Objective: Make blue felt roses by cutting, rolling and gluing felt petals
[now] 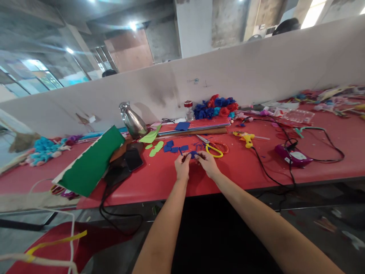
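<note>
Both my hands hold one small dark blue cut piece (193, 154), which looks like felt or crepe paper, just above the red table. My left hand (183, 166) pinches its left side, and my right hand (208, 163) grips the right side with the fingertips. Scissors with yellow and orange handles (214, 150) lie just beyond my right hand, with blue scraps around the blades. Several flat blue pieces (169, 147) rest beyond my left hand. Light green cut pieces (156, 148) are to the left of them.
A yellow glue gun (248, 139) and a purple box with cords (293, 155) are on the right. Blue and red paper flowers (219, 107) stand at the back near a lidded jar (188, 110). A phone (133, 159), a green sheet (92, 163) and a metal jug (133, 121) are on the left.
</note>
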{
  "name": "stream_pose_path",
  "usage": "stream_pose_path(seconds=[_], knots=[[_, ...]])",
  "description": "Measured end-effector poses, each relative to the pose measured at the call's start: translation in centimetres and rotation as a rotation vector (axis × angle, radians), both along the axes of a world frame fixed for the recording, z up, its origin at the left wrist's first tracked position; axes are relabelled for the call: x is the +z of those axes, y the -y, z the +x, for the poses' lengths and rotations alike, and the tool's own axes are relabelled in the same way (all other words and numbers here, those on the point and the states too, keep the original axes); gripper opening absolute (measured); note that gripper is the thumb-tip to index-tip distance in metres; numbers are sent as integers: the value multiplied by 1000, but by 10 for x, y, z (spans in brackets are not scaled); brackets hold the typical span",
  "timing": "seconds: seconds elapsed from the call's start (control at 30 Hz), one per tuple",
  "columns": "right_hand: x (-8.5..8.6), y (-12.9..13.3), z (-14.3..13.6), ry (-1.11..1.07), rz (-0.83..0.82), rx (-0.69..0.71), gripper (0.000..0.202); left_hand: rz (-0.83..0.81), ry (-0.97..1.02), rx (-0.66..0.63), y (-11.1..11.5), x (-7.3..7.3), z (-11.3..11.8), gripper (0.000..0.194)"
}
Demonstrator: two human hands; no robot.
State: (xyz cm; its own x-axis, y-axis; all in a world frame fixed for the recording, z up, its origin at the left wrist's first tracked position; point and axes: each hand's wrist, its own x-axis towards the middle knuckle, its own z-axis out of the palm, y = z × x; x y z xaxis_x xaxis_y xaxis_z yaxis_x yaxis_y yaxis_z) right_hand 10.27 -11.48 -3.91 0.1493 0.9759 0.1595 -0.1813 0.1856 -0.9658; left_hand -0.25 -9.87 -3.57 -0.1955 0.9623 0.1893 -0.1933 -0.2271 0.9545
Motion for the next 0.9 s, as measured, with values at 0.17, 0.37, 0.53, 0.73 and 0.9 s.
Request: stream_pose_path(seconds=[0.17, 0.37, 0.53, 0.73, 0.9], knots=[[1, 2, 3, -14, -13, -6, 37, -57, 49, -51, 2, 3, 1, 28], [4, 2, 2, -15, -6, -27, 38, -48, 17, -113, 3, 5, 1, 21], [-1, 0, 0, 41, 8, -142, 36, -52, -7, -85, 0, 3, 0, 21], [1, -5, 39, 283, -17, -341, 27, -45, -47, -20, -8, -7, -3, 28], [22, -2, 133, 599, -188, -649, 16, -53, -66, -69, -10, -12, -1, 27]])
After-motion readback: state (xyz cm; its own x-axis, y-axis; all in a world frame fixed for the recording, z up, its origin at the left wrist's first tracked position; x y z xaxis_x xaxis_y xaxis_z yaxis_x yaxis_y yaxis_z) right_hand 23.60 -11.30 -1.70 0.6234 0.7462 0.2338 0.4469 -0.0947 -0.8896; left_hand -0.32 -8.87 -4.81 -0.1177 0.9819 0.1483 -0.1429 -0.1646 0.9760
